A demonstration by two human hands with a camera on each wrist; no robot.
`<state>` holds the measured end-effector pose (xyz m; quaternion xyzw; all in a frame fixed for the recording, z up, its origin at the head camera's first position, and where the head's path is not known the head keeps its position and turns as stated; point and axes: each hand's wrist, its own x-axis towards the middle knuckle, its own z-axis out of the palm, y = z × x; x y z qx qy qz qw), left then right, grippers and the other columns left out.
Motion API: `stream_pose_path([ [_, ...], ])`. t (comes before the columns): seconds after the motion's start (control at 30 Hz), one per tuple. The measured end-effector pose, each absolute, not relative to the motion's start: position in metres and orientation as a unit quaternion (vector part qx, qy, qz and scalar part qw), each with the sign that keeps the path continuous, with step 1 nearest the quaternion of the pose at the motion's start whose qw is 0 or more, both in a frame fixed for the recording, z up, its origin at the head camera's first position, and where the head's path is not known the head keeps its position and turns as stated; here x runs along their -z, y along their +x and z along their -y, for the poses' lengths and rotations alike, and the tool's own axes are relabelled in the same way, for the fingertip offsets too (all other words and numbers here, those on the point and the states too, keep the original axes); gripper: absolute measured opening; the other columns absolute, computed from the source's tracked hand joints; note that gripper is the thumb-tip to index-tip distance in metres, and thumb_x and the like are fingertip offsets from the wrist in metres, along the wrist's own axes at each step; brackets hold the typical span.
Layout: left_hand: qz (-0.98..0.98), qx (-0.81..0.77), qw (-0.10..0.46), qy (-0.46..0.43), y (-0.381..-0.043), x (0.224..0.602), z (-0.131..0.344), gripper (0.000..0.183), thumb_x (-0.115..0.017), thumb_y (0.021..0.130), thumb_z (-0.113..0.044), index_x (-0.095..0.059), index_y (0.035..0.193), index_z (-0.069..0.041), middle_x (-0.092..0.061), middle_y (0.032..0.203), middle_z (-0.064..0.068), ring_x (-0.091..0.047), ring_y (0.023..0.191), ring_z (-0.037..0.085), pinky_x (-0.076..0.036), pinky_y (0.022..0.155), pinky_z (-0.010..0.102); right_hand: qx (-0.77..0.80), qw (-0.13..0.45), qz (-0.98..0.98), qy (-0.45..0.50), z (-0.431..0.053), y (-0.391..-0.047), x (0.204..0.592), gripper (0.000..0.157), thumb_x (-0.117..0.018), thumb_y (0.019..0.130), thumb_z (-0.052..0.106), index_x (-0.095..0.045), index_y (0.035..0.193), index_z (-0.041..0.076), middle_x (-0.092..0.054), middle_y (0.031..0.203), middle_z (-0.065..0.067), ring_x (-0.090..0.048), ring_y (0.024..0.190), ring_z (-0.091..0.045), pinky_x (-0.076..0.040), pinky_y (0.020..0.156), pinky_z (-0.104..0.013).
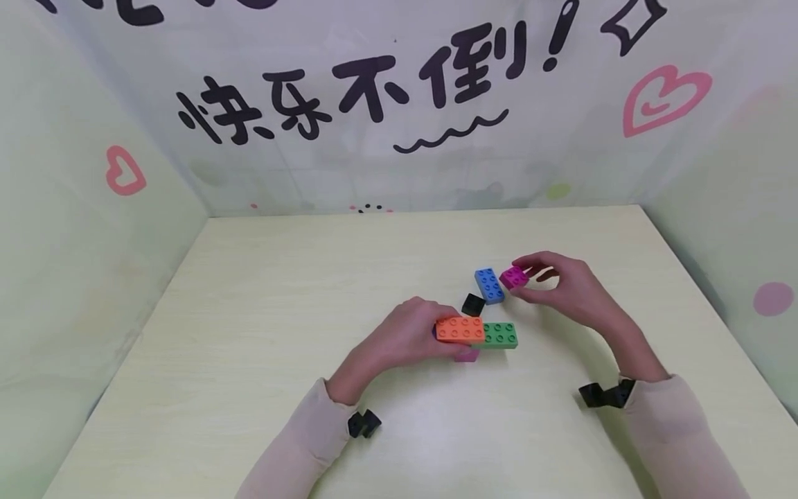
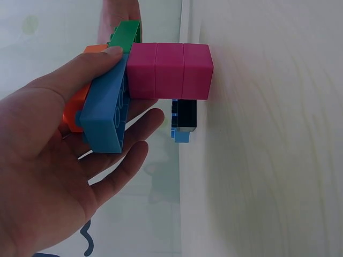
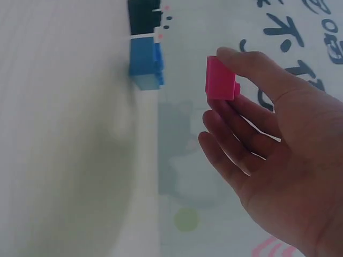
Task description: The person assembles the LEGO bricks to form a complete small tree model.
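Observation:
My left hand (image 1: 411, 336) grips a joined piece of toy building bricks between thumb and fingers. An orange brick (image 1: 460, 329) tops it, with a green brick (image 1: 501, 335) sticking out to the right. The left wrist view shows a blue brick (image 2: 106, 107) under the thumb and a stack of pink bricks (image 2: 170, 70) at the piece's underside. Farther back and to the right, my right hand (image 1: 573, 287) pinches a small magenta brick (image 1: 514, 277) by thumb and fingertips, above the table. Just left of it lie a loose blue brick (image 1: 489, 285) and a black brick (image 1: 474, 305).
Pale wood-grain table (image 1: 280, 277) beneath both hands. A printed backdrop (image 1: 299, 173) rises along its back edge, with side panels left and right. Small black devices (image 1: 364, 423) sit at both sleeve cuffs.

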<state>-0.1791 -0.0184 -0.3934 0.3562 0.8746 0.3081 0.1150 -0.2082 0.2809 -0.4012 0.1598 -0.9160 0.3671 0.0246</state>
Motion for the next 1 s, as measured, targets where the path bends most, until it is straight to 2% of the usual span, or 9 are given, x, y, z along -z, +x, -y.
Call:
stream_pose_path([
  [0.2, -0.874, -0.310, 0.108, 0.357, -0.179, 0.393, 0.019, 0.038, -0.083, 0.077, -0.044, -0.071, 0.101, -0.017, -0.061, 0.078, -0.018, -0.054, 0.069, 0.004, -0.045, 0.060, 0.022, -0.368, 0.028, 0.895, 0.252, -0.270, -0.186, 0.372, 0.046, -0.083, 0.079, 0.030, -0.065, 0.121, 0.024, -0.064, 0.111, 0.011, -0.059, 0.098, -0.016, -0.049, 0.081, -0.025],
  [0.27, -0.873, -0.314, 0.109, 0.357, -0.179, 0.394, 0.020, 0.038, -0.083, 0.077, -0.043, -0.071, 0.102, -0.017, -0.061, 0.079, -0.018, -0.055, 0.070, 0.004, -0.045, 0.061, 0.022, -0.367, 0.019, 0.885, 0.286, -0.267, -0.180, 0.365, 0.046, -0.084, 0.079, 0.029, -0.065, 0.120, 0.025, -0.064, 0.111, 0.013, -0.059, 0.099, -0.011, -0.048, 0.081, -0.024],
  [0.4, -0.871, -0.317, 0.106, 0.359, -0.179, 0.395, 0.020, 0.037, -0.082, 0.077, -0.044, -0.071, 0.100, -0.017, -0.061, 0.078, -0.018, -0.055, 0.069, 0.004, -0.046, 0.061, 0.022, -0.370, -0.010, 0.868, 0.333, -0.262, -0.171, 0.357, 0.047, -0.085, 0.078, 0.028, -0.064, 0.120, 0.026, -0.064, 0.111, 0.015, -0.058, 0.099, -0.005, -0.049, 0.082, -0.024],
  [0.7, -0.864, -0.340, 0.103, 0.357, -0.178, 0.398, 0.021, 0.032, -0.082, 0.076, -0.049, -0.067, 0.089, -0.024, -0.061, 0.072, -0.017, -0.055, 0.065, 0.005, -0.046, 0.057, 0.024, -0.363, -0.067, 0.853, 0.370, -0.256, -0.163, 0.356, 0.046, -0.081, 0.083, 0.024, -0.061, 0.124, 0.028, -0.064, 0.111, 0.013, -0.058, 0.101, -0.010, -0.050, 0.083, -0.028],
  [1.0, -0.861, -0.340, 0.104, 0.363, -0.178, 0.397, 0.019, 0.034, -0.082, 0.076, -0.048, -0.069, 0.093, -0.022, -0.061, 0.074, -0.018, -0.055, 0.066, 0.005, -0.046, 0.058, 0.023, -0.359, -0.076, 0.852, 0.372, -0.259, -0.161, 0.358, 0.048, -0.080, 0.084, 0.015, -0.061, 0.126, 0.026, -0.063, 0.112, 0.013, -0.058, 0.101, -0.010, -0.050, 0.085, -0.029],
])
